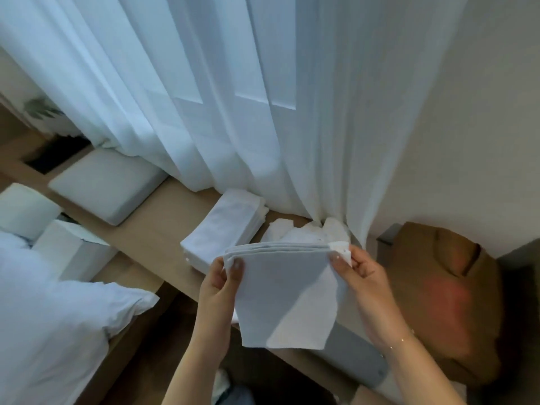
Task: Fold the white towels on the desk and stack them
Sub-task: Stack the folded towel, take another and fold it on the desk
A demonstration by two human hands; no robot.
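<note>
I hold a white towel (280, 290) folded over in the air above the wooden desk (163, 217). My left hand (219, 287) pinches its upper left corner and my right hand (359, 276) pinches its upper right corner; the rest hangs down. Behind it on the desk lies a stack of folded white towels (225, 229). To the right of that stack, a crumpled heap of unfolded white towels (306, 230) sits against the curtain.
A sheer white curtain (233, 97) hangs along the desk's far edge. A grey cushion (108, 185) lies further left on the desk. White boxes (67, 247) and bedding (43, 317) fill the left. A brown chair (444, 302) stands at right.
</note>
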